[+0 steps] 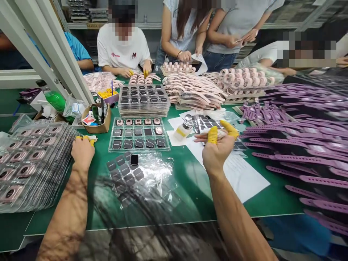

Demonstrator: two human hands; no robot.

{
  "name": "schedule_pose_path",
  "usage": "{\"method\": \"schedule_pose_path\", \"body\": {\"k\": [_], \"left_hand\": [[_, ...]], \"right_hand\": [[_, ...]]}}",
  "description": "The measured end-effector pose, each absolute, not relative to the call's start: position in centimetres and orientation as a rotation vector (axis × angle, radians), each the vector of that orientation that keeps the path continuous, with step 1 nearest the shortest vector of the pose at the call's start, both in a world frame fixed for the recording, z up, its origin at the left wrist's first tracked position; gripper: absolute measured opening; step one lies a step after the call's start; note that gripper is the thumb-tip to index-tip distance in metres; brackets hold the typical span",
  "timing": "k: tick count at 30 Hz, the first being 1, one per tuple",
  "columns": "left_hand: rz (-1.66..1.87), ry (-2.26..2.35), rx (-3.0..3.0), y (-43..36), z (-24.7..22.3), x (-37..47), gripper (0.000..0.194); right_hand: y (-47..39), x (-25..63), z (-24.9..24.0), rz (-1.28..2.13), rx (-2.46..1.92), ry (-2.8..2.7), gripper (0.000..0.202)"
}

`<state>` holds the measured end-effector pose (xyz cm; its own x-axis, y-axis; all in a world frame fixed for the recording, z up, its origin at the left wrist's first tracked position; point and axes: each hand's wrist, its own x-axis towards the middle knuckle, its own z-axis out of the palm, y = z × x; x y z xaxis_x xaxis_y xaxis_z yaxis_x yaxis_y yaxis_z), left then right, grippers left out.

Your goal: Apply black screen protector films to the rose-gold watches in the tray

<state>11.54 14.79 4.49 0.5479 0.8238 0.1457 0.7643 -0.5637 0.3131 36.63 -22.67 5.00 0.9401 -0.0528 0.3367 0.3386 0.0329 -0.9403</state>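
Observation:
My left hand is closed, with yellow finger cots on its fingertips and a bit of white cloth showing at them. It is beside a stack of clear trays holding pink watch cases. My right hand, also in yellow finger cots, is palm up with fingers apart, near a pump bottle of yellowish liquid. Between my hands lies a clear tray with pink-framed watches and dark square pieces. In front of it, one dark-screened watch rests on a plastic sheet with dark square labels.
Behind the tray stands a stack of filled trays. Pink watch straps are piled at the back, purple straps at the right. White paper lies by my right forearm. A cardboard box stands at left. Several people work opposite.

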Motion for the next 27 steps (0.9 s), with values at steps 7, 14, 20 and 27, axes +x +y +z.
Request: {"method": "schedule_pose_path", "body": {"k": [7,14,20,27], "left_hand": [[0.579,0.819,2.376,10.1,6.0,14.6,0.013],[0.548,-0.027,2.317,1.4,3.2,15.8,0.009],[0.875,0.088,2.499,4.9,3.0,14.7,0.038],[0.908,0.231,2.794,9.0,2.5,14.6,0.056]], "right_hand": [[-18.6,31.0,3.6,0.259,-1.314,-0.272,0.041],[-14.1,25.3,2.7,0.818,-1.276,-0.417,0.052],[-16.1,28.9,4.7,0.542,-1.445,-0.391,0.046],[-13.9,42.3,12.6,-0.192,-1.989,-0.566,0.027]]}}
